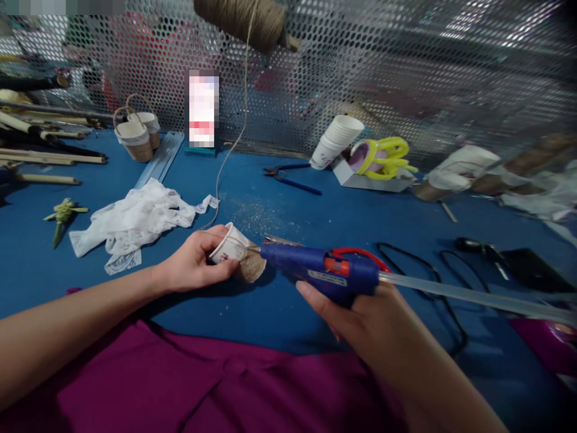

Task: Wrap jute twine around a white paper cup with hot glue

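My left hand is closed around a small white paper cup, tilted on its side. Brown twine is wound around the cup's lower part. From there a strand runs up to a big twine spool hanging at the top. My right hand grips a blue hot glue gun, its nozzle at or very near the wound twine. A long clear glue stick sticks out of the gun's back.
White lace lies left of the cup. Behind are twine-wrapped cups with handles, pliers, stacked paper cups and a white box holding yellow tubing. A black cable curves at right; perforated metal stands behind.
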Action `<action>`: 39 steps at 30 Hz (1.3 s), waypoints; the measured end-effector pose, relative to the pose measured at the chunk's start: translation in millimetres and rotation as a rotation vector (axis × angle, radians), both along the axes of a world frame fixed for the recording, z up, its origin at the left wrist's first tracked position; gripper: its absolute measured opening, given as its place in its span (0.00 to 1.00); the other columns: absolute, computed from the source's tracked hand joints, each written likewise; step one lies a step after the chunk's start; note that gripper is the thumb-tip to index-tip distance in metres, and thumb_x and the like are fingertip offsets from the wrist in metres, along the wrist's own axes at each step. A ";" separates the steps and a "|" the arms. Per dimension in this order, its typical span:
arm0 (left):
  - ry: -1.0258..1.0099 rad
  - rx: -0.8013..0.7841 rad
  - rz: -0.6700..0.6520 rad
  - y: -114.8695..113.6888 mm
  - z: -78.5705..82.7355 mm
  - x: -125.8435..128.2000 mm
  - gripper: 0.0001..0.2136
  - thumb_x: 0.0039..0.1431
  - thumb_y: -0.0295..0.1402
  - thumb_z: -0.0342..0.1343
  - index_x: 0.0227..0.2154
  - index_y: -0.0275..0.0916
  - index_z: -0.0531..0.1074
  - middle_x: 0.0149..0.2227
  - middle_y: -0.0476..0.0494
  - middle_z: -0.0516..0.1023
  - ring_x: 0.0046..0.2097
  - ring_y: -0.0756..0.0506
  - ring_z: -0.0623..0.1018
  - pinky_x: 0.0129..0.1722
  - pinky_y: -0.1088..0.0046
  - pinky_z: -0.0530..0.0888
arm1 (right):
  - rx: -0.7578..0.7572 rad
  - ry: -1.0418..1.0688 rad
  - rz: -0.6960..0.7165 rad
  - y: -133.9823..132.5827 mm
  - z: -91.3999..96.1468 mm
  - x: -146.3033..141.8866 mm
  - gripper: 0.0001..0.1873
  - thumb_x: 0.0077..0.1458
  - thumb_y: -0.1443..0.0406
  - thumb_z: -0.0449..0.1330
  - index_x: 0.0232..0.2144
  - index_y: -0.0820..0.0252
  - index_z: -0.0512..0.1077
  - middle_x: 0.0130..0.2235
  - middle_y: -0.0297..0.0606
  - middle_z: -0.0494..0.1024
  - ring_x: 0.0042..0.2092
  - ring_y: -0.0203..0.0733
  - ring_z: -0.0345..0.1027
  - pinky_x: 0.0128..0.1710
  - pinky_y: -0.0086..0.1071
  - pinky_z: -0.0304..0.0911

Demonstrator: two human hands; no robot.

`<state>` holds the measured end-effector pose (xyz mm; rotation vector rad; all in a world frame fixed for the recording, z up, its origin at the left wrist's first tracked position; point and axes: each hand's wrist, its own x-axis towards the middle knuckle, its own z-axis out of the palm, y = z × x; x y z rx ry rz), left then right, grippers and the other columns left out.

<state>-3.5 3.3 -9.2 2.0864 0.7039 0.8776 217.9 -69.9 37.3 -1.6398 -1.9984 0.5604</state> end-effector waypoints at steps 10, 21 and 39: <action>-0.027 0.062 -0.021 0.3 0.5 1.2 0.09 0.51 0.26 0.49 0.17 0.36 0.62 0.22 0.47 0.68 0.29 0.50 0.66 0.30 0.74 0.66 | -0.006 -0.016 0.012 3.4 -4.3 -0.3 0.21 0.51 0.58 0.54 0.11 0.54 0.55 0.08 0.26 0.58 0.12 0.31 0.52 0.14 0.29 0.53; -0.029 0.063 -0.025 0.6 0.2 1.5 0.10 0.51 0.27 0.49 0.16 0.36 0.62 0.23 0.46 0.70 0.30 0.49 0.68 0.32 0.72 0.67 | -0.075 0.016 0.002 1.3 1.0 0.7 0.18 0.52 0.57 0.54 0.15 0.54 0.57 0.10 0.26 0.61 0.13 0.31 0.54 0.15 0.29 0.54; -0.008 0.033 -0.023 -0.1 -0.5 0.1 0.10 0.51 0.27 0.49 0.16 0.36 0.61 0.24 0.46 0.68 0.30 0.50 0.66 0.30 0.75 0.66 | -0.092 0.029 0.035 -2.7 2.7 -0.8 0.19 0.52 0.58 0.53 0.13 0.54 0.59 0.09 0.26 0.61 0.12 0.31 0.54 0.13 0.28 0.52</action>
